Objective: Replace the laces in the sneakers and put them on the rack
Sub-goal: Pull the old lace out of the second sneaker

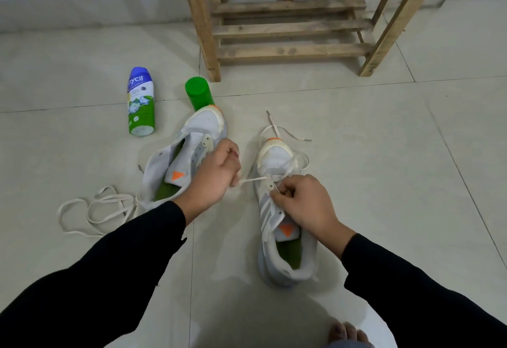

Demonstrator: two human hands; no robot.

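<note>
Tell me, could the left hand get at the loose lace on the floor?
Probably yes, once it lets go: the left hand pinches the lace threaded into the right sneaker. The loose lace lies uncovered on the floor beside that arm.

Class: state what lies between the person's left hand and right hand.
In the head view, a taut flat cream shoelace runs from the left hand to an eyelet of the grey-and-white sneaker gripped by the right hand.

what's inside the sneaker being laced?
A green insole shows at the heel of the sneaker, with a white tongue bearing an orange triangle over it. The toe end inside is covered by the tongue and the right hand.
</note>
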